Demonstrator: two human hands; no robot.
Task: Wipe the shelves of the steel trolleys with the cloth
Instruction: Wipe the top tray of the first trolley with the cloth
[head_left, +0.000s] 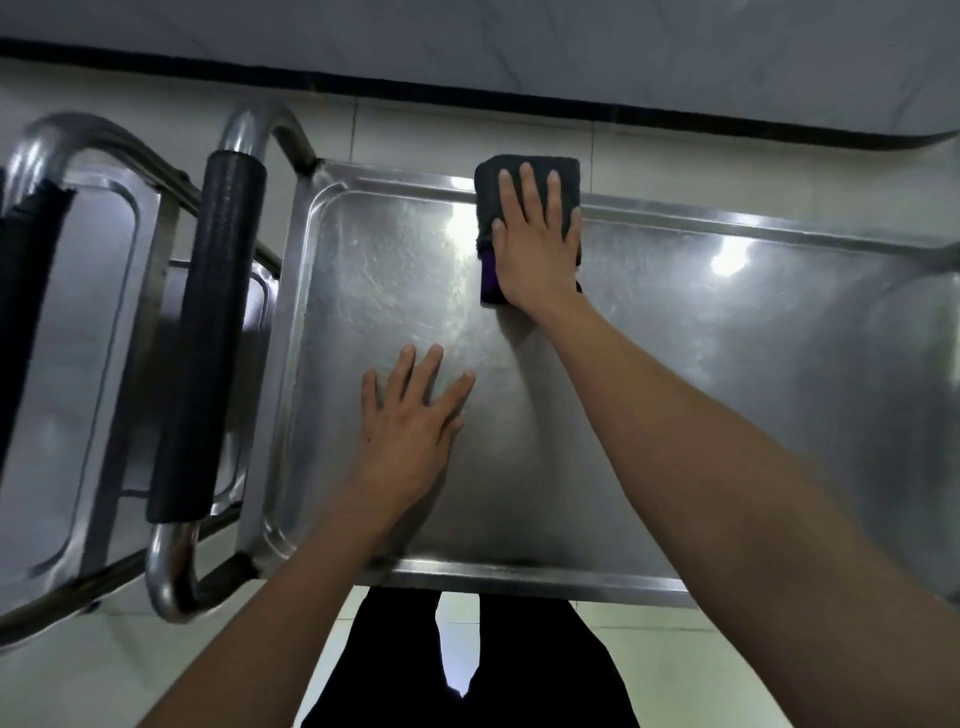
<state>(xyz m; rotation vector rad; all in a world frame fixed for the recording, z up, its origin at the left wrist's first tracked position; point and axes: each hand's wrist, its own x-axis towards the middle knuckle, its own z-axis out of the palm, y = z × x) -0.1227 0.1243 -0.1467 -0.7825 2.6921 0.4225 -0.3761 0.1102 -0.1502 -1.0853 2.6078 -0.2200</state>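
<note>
Head view: right hand (535, 244) is pressing the folded dark cloth (524, 171) flat-fingered against the trolley's top shelf (727, 364) at its far rim, left hand (410, 421) is lying flat, holding nothing, probably steadying the trolley

Dim, cool overhead light. Two glare spots on the steel shelf (649, 415): one just left of the right hand's fingers (530, 187), one well right. Soft arm shadows. Wide-angle bending at edges; slight overall blur.

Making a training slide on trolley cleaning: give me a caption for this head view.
Right hand presses dark cloth at steel trolley shelf's far rim; left hand lies flat.
</note>
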